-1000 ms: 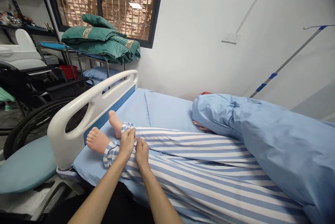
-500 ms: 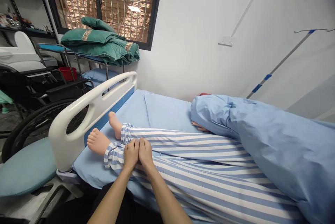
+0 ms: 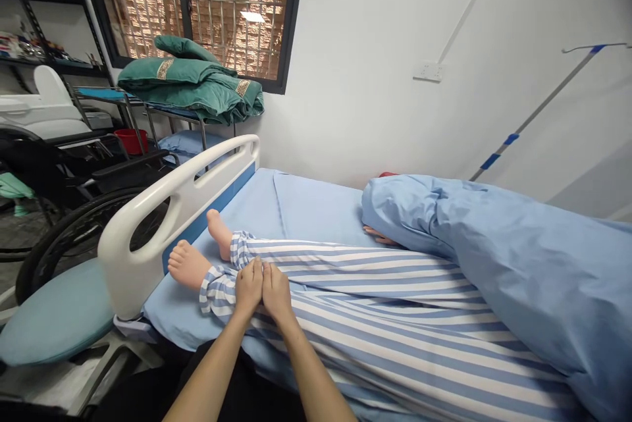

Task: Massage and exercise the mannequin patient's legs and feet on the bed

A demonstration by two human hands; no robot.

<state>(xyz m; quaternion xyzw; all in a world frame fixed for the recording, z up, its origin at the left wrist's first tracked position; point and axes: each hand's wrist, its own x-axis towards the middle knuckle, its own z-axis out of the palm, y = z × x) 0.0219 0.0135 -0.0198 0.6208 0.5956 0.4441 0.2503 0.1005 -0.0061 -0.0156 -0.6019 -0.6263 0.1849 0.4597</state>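
Note:
A patient manikin lies on the bed in blue-and-white striped pyjama trousers (image 3: 375, 316), with its bare feet (image 3: 188, 265) near the white footboard (image 3: 168, 211). My left hand (image 3: 248, 288) and my right hand (image 3: 276, 291) sit side by side on the trouser legs just above the cuffs, fingers bent into the cloth. A blue blanket (image 3: 513, 264) covers the upper body, and a manikin hand (image 3: 378, 236) pokes out from under its edge. The head is hidden apart from a bit of red.
A blue sheet (image 3: 316, 211) covers the mattress. Left of the footboard stand a wheelchair (image 3: 83, 224) and a rack holding folded green quilts (image 3: 185, 83). Behind are a barred window (image 3: 197, 7) and a white wall with a socket (image 3: 427, 72).
Since a second ago my hands have come together, side by side on the trouser legs, the left sliding off the cuff area. The view has shifted slightly.

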